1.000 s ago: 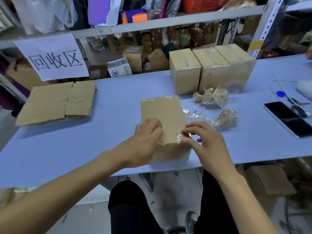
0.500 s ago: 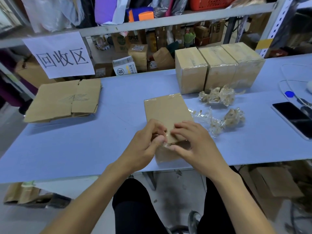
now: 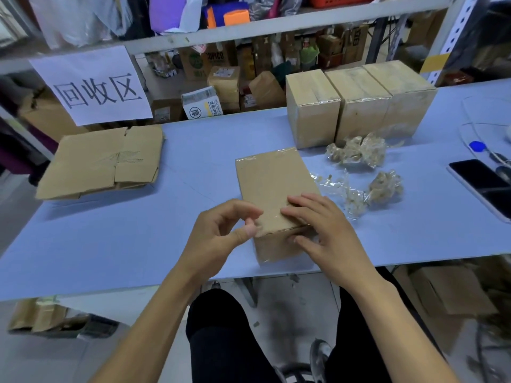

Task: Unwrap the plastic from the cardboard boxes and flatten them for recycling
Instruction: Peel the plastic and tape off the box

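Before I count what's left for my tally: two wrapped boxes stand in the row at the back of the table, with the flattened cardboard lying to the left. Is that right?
Not quite. The head view shows three wrapped boxes in the row at the back of the table, not two. The flattened cardboard does lie to the left.

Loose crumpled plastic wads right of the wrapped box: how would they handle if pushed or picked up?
The plastic wads look thin and crinkled, so probably very light and floppy. They would likely skid or tumble across the smooth blue table when nudged. A pinch would probably deform them rather than lift a firm shape.
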